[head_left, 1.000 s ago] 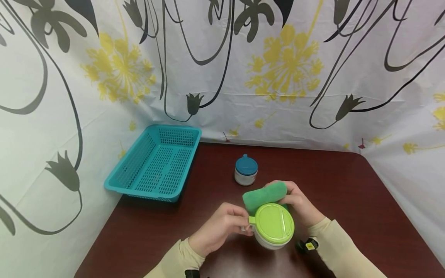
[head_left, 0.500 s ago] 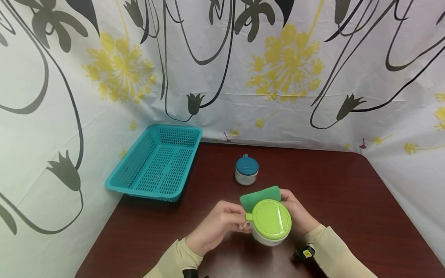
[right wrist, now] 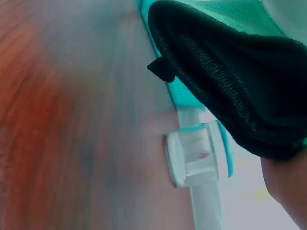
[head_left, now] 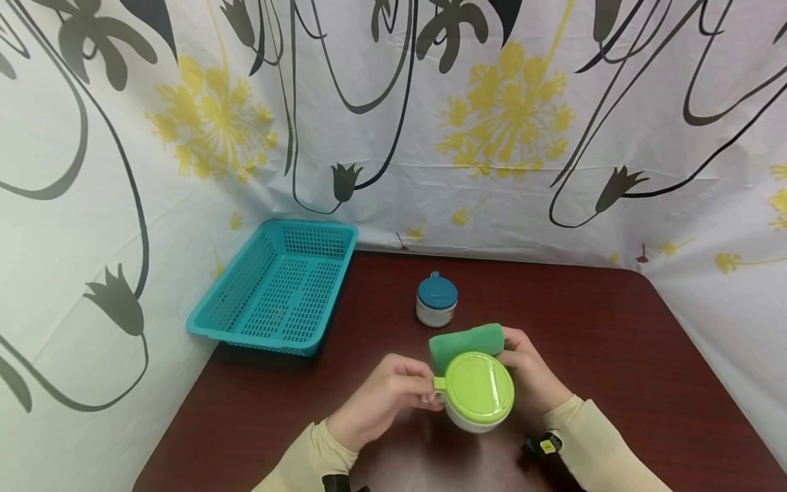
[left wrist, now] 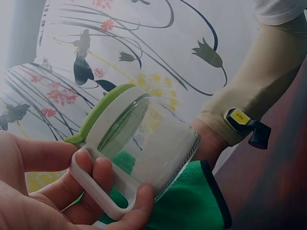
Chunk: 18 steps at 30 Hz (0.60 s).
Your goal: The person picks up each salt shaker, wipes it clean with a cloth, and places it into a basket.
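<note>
The left hand (head_left: 390, 400) grips the pale handle (left wrist: 93, 184) of a clear glass jar (head_left: 478, 418), its fingers curled round the loop. The jar is held over the near middle of the worktop (head_left: 584, 307), between the two hands, with its lime-green lid (head_left: 479, 387) on and facing up toward the head camera. In the left wrist view the glass shows below the lid's white collar (left wrist: 110, 127), with green visible through the wall.

The right hand (head_left: 531, 369) holds a green cloth (head_left: 467, 342), bunched just beyond the jar and partly hidden by it; whether cloth and glass touch cannot be told. Some of that hand's fingers are out of sight behind the cloth and jar. A dark border runs along the cloth's edge, and in the right wrist view a small black tab (right wrist: 162, 69) sticks out from it.

Farther back, apart from both hands, a smaller jar (head_left: 435, 316) with a blue lid (head_left: 437, 292) stands upright on the worktop; the right wrist view shows a red mark on its side. A turquoise perforated basket (head_left: 277, 301) sits at the back left corner. White sheeting (head_left: 393, 137) printed with grey stems and yellow flowers hangs behind. Beige sleeves (head_left: 602, 444) cover both forearms, with black wrist devices (head_left: 550, 443) over them.
</note>
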{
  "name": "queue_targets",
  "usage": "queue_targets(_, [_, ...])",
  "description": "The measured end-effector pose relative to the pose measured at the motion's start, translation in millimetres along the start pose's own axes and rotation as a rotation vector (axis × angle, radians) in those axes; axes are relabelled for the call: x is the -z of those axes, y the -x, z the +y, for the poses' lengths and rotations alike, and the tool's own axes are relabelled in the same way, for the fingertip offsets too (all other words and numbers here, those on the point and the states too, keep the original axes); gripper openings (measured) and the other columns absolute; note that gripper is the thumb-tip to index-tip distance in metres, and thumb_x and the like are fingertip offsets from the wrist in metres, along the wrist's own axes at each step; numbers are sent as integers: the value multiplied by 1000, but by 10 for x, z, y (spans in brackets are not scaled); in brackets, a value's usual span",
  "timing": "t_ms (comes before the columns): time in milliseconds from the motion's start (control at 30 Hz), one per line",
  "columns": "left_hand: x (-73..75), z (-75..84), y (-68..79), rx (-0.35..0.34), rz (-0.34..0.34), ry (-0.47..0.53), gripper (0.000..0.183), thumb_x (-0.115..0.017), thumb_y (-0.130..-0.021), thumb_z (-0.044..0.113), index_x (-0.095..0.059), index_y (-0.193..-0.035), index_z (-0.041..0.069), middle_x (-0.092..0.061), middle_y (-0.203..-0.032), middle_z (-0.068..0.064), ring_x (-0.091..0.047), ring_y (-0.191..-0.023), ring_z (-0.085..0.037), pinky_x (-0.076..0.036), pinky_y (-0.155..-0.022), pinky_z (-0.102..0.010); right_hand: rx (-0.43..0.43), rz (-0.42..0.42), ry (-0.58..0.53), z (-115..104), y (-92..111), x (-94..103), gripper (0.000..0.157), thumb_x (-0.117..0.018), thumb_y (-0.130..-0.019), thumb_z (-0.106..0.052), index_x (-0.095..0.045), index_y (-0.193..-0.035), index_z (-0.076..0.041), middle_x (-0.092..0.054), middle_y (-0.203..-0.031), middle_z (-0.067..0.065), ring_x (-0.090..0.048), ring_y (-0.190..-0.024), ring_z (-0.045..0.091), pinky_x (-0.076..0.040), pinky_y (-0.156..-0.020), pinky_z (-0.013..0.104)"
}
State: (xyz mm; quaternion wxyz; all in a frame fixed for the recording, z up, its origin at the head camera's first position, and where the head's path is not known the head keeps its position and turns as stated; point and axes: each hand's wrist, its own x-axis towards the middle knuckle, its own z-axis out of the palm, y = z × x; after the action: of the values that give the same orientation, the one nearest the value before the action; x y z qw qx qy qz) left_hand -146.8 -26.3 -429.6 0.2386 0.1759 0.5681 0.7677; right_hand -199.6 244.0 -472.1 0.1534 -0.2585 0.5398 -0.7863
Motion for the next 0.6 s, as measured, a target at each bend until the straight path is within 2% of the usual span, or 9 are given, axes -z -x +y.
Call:
queue_targets(167, [3, -13, 10, 1, -3, -5, 28, -64, -84, 3, -57, -87, -24, -66, -75, -9, -63, -73, -20, -58, -80, -40, 19, 42, -22, -80, -6, -22, 43, -56, -79, 15, -62, -122, 10, -67, -114, 17, -63, -106, 28, -55, -88, 45])
queue_targets(300, [7, -19, 15, 8, 0, -10, 27, -64, -84, 3, -58, -87, -23, -66, -75, -9, -63, -73, -21, -58, -80, -40, 47, 48, -7, -155, -7, -43, 44, -55, -82, 15, -58, -126, 12, -66, -116, 20, -64, -105, 30, -56, -87, 47])
queue_targets(467, [13, -14, 17, 10, 8, -13, 27, -63, -83, 3, -58, -87, -23, -65, -75, -9, -63, -73, -20, -58, -80, -40, 88, 63, 114, -289, -11, -63, 45, -55, -84, 14, -57, -128, 11, -66, -115, 17, -66, -101, 27, -57, -83, 44])
queue_targets(600, [22, -19, 15, 11, 15, -16, 26, -63, -82, 2, -58, -87, -23, -65, -75, -9, -63, -73, -20, -58, -80, -39, 159, 58, 241, -408, -22, -78, 41, -53, -86, 15, -60, -125, 9, -66, -111, 15, -65, -96, 26, -57, -78, 42])
